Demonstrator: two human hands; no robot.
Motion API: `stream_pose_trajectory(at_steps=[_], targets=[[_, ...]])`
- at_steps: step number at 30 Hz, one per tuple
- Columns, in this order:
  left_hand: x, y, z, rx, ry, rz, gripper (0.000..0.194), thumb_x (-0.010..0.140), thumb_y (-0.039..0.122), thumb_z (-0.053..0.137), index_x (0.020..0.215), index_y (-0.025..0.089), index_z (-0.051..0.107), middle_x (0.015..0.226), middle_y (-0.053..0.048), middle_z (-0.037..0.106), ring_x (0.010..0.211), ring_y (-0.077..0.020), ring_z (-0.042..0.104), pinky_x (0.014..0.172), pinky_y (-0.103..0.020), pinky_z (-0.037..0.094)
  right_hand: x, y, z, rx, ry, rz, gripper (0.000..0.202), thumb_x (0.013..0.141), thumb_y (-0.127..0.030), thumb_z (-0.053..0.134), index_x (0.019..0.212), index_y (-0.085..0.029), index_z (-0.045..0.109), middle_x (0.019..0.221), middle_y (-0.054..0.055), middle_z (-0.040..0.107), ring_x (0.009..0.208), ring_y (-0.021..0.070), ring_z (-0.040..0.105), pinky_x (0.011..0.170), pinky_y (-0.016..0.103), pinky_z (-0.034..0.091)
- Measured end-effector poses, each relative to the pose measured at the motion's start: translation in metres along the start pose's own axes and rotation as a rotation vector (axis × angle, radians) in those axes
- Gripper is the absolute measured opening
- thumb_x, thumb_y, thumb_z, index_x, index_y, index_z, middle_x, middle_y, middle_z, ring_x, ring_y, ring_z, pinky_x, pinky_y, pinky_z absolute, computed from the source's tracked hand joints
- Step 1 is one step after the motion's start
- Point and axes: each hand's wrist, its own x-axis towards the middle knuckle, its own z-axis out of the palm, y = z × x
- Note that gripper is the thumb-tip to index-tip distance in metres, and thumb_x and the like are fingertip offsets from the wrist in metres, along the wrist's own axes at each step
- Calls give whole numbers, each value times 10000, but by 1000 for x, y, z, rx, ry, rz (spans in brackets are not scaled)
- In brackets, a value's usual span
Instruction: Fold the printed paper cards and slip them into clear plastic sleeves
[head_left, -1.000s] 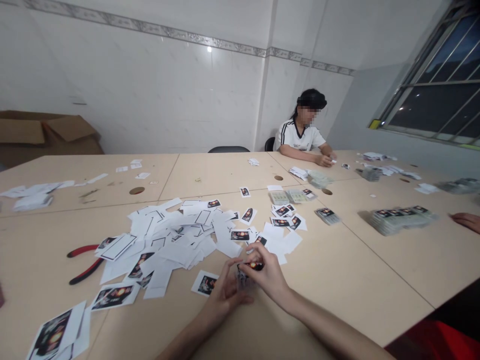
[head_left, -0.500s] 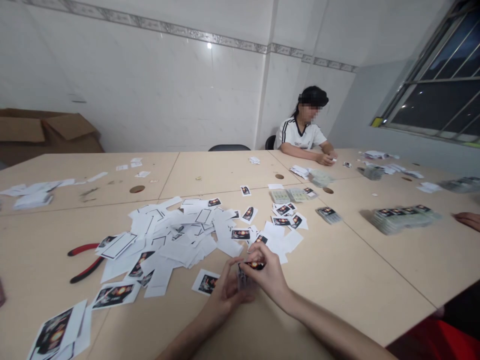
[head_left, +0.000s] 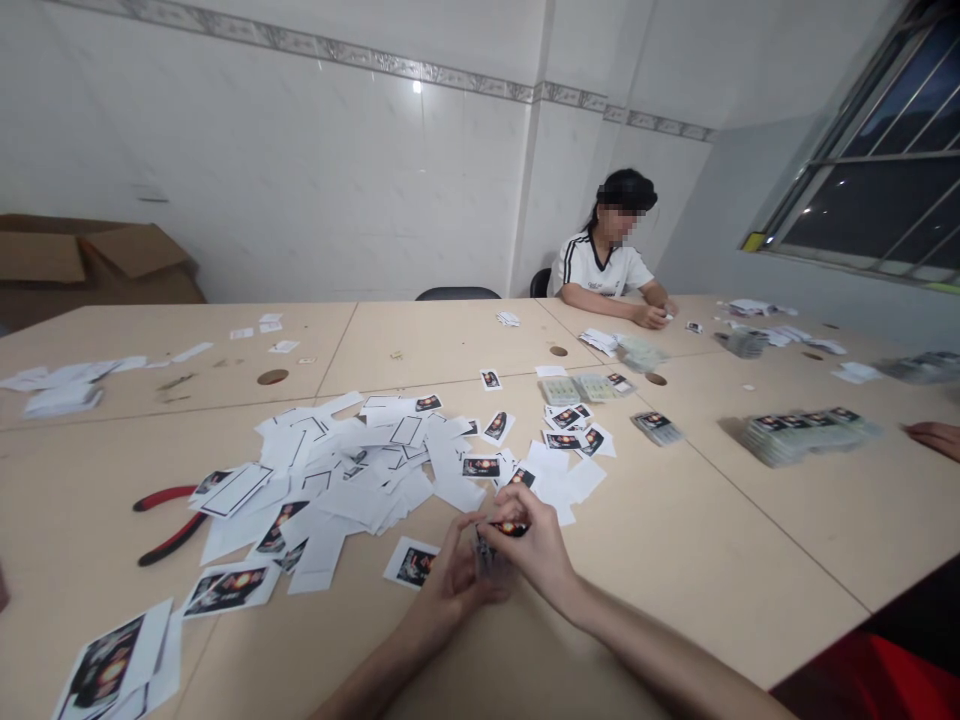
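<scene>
My left hand (head_left: 450, 580) is closed round the side of a small clear plastic pack (head_left: 491, 565), held just above the table near its front edge. My right hand (head_left: 541, 535) pinches a dark printed card (head_left: 511, 527) with an orange glow, at the top of that pack. Fingers cover much of both, so I cannot tell whether the card is inside the pack or on it. Just left of my left hand lies a loose printed card (head_left: 412, 566) with a white border. A heap of white paper slips (head_left: 375, 480) and printed cards spreads beyond my hands.
Red-handled pliers (head_left: 169, 525) lie partly under the slips. Stacks of clear packs (head_left: 795, 440) stand at the right, with a smaller stack (head_left: 658, 429) nearer. Across the table (head_left: 675, 560) sits a co-worker (head_left: 600, 265) in a white shirt. Another person's hand (head_left: 934, 437) rests at the right edge.
Both hands keep nearly the same grip and place on the pack and card. The view has shifted very slightly.
</scene>
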Motion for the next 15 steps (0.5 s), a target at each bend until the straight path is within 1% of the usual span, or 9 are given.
stream_pose_trajectory(at_steps=[3,6,8,12,15], targets=[[0,1,0,-1,3,17,599,667,106,635,1115,278,277,1042,-29,562,956,-185,528,810,-309,391,0,1,0,13,-8,-1,183,641,-188,580,781,-197,463,575,-48,540,543,114,535,536,213,431],[0,1,0,-1,-13,14,580,682,126,623,1119,275,272,1065,-41,544,933,-183,536,772,-310,412,0,1,0,20,-7,6,183,638,-193,584,780,-196,468,588,-44,547,565,119,545,550,217,434],[0,1,0,-6,-14,8,585,684,135,624,1124,278,266,1079,-48,534,954,-194,530,759,-312,421,-1,1,0,17,0,5,178,641,-199,582,778,-194,469,587,-43,544,564,119,544,551,218,434],[0,1,0,-21,-5,6,597,664,129,643,1119,278,287,1084,-47,536,1009,-221,506,803,-334,409,-1,-1,0,-2,-1,7,167,646,-197,578,773,-192,469,586,-41,539,559,116,536,545,214,430],[0,1,0,-31,13,-19,589,661,135,648,1111,288,300,1088,-43,537,974,-218,525,780,-335,423,-1,-1,1,-19,0,10,160,647,-185,573,770,-194,471,590,-38,540,560,115,534,546,214,432]])
